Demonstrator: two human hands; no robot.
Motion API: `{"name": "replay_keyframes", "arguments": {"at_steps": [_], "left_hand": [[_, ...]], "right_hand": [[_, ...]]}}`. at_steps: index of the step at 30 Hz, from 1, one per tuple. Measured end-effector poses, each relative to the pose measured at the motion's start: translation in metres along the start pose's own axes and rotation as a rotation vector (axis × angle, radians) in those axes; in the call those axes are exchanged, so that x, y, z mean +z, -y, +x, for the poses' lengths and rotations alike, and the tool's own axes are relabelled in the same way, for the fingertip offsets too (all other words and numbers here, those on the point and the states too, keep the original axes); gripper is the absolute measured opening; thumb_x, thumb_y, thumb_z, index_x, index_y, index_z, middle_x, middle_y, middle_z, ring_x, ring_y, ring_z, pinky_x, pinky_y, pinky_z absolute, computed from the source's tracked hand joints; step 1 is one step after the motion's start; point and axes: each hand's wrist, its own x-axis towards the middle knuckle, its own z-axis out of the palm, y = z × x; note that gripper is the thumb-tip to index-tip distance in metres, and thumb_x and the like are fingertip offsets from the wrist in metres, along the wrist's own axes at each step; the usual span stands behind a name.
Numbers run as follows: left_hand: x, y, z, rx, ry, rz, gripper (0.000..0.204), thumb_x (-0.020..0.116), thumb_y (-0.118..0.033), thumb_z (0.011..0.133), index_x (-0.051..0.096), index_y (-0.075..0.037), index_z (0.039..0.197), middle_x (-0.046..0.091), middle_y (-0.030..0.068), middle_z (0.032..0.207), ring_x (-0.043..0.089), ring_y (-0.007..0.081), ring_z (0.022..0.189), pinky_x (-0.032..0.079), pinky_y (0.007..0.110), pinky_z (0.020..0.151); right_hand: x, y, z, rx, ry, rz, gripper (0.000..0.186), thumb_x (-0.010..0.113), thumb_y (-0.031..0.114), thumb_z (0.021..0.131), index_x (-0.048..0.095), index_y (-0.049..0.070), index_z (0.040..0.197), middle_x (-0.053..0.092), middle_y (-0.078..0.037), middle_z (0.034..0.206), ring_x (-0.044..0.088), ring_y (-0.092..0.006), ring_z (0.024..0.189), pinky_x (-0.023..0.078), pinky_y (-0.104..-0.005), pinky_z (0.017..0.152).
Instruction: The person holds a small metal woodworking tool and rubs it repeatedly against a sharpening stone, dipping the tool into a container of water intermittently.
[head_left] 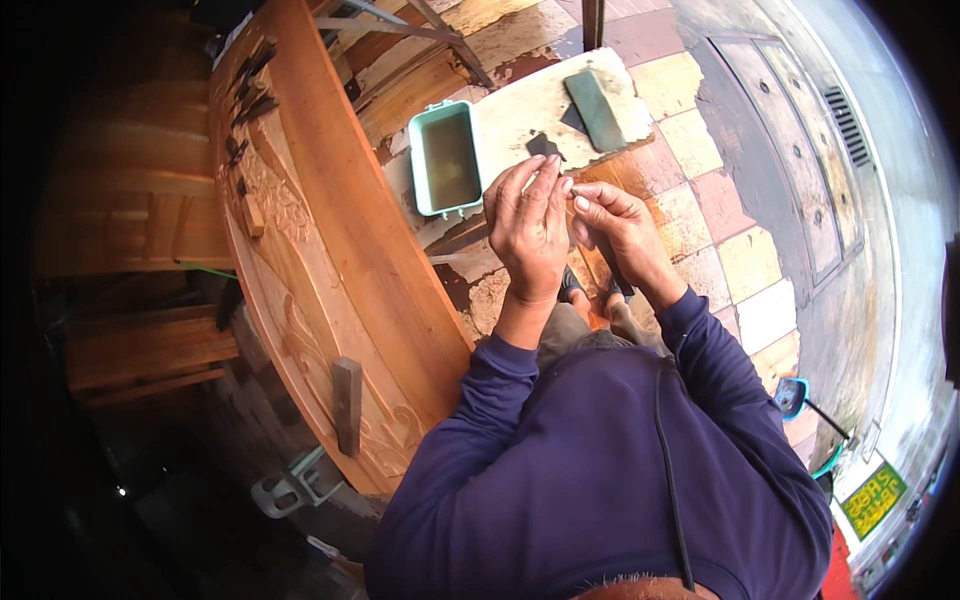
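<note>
My left hand is raised in front of me with its fingers drawn together, their tips meeting those of my right hand. What lies between those fingertips is too small to make out. My right hand is closed, thumb against forefinger, and a dark slim tool runs down from under its palm. Just beyond the hands is a pale work board. On it rest a green sharpening stone and dark sheet pieces. A pale green tub of murky water stands at the board's left side.
To my left stretches a carved wooden panel. Several carving tools lie at its far end, and a wooden block sits at the near end. Patchy tiles cover the floor at right, where a blue dustpan lies.
</note>
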Motion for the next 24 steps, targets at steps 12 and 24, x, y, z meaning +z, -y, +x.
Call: {"name": "replay_keyframes", "arguments": {"at_steps": [12,24], "left_hand": [[-0.046,0.093,0.009,-0.214,-0.098,0.179,0.023,0.077,-0.009,0.096,0.079,-0.004,0.118,0.076,0.0129,0.115,0.071,0.0313,0.106,0.056,0.041,0.094],[-0.047,0.207,0.037,0.066,0.719,0.652,0.018,0.067,-0.009,0.093,0.076,-0.01,0.078,0.075,0.0167,0.08,0.078,0.0356,0.081,0.063,0.046,0.073]], "right_hand": [[0.056,0.013,0.081,-0.409,0.049,-1.184,0.027,0.067,0.02,0.103,0.08,0.016,0.125,0.076,-0.011,0.091,0.071,-0.0234,0.076,0.057,-0.0358,0.07],[0.132,-0.008,0.172,-0.613,0.459,-2.456,0.025,0.058,0.026,0.103,0.08,0.014,0.105,0.069,-0.008,0.119,0.065,-0.0278,0.117,0.053,-0.0461,0.094]]}}
